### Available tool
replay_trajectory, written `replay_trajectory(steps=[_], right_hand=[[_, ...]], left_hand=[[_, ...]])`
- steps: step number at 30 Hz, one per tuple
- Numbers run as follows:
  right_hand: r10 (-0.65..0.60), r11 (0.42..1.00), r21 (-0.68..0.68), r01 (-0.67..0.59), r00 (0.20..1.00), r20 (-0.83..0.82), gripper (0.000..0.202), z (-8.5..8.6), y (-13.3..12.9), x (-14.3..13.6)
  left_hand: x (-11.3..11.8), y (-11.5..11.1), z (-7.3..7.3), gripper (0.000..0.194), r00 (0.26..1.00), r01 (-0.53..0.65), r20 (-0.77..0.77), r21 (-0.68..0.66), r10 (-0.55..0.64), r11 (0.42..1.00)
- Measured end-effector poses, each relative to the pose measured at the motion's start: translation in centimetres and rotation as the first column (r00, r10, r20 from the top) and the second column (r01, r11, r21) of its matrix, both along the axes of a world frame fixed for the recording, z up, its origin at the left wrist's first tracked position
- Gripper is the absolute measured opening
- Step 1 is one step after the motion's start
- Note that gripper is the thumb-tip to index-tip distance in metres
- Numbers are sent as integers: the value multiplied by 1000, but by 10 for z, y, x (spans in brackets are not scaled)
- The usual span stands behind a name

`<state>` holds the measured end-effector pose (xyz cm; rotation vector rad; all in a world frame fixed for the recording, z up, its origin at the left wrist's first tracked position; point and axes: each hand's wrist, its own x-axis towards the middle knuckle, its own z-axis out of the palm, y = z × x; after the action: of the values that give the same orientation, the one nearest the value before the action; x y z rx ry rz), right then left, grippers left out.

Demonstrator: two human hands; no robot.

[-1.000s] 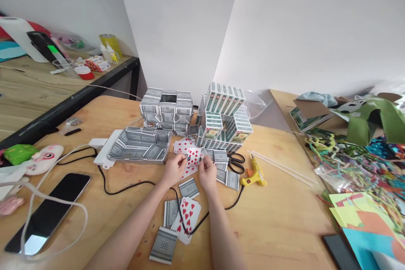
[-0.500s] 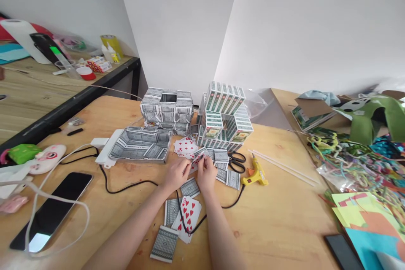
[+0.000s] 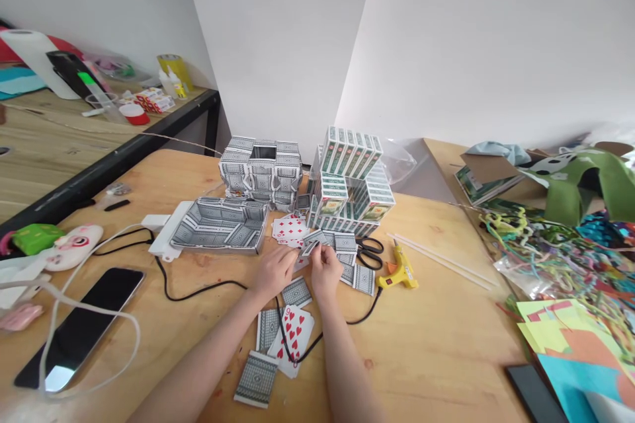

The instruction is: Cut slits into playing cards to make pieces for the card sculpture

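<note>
Between the fingertips of my left hand [image 3: 276, 271] and my right hand [image 3: 326, 271] is a small playing card [image 3: 308, 249], patterned grey on its visible side. Both hands are closed in a pinch at its edges. Beyond them lie face-up diamond cards [image 3: 288, 229] and several folded grey-backed cards [image 3: 346, 244]. Nearer my forearms, a nine of hearts [image 3: 297, 330] tops a pile, crossed by a black cord. A folded card [image 3: 256, 379] lies in front of it, and another folded card [image 3: 296, 291] is just below my hands.
An open card-built tray [image 3: 218, 248] and a card-covered box [image 3: 260, 175] stand behind left. Stacked card boxes [image 3: 350, 152] rise behind right. Black scissors [image 3: 370, 253] and a yellow glue gun [image 3: 399, 271] lie right, and a phone [image 3: 82, 327] left.
The card between my hands has tilted, so its grey patterned side now shows more. My hands stay nearly in place, and the view has shifted very slightly.
</note>
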<state>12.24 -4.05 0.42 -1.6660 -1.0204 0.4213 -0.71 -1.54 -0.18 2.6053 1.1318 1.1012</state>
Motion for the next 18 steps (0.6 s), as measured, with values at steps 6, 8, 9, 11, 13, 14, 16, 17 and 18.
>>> replay_trajectory(steps=[6,8,9,11,13,14,16,17,18], right_hand=[[174,984,86,-158,953,-248,25,-1,7,6],[310,950,138,-279,889,-338,24,-5,9,9],[359,933,143,-329,862,-359,24,-7,10,10],[382,924,125,-362,844,-376,20,-13,11,11],[377,925,103,-366,842,-386,16,-17,12,11],[375,925,97,-367,841,-390,14,-18,12,11],[383,921,95,-378,836,-392,12,-19,12,10],[390,918,94,-385,836,-385,11,-18,11,10],[396,916,91,-391,839,-373,11,-18,11,9]], left_hand=[[1,1,2,13,973,-162,141,-155,184,975],[0,2,2,13,960,-173,184,-214,213,961],[0,3,1,13,954,-175,199,-237,224,956],[-1,3,1,12,947,-175,215,-273,237,946],[-2,3,0,12,945,-174,218,-300,245,938],[-2,4,-1,12,944,-174,218,-313,249,934],[-3,4,-1,12,939,-175,224,-341,260,924],[-3,4,-1,13,936,-174,230,-354,266,919],[-3,4,-1,13,934,-171,237,-365,269,915]])
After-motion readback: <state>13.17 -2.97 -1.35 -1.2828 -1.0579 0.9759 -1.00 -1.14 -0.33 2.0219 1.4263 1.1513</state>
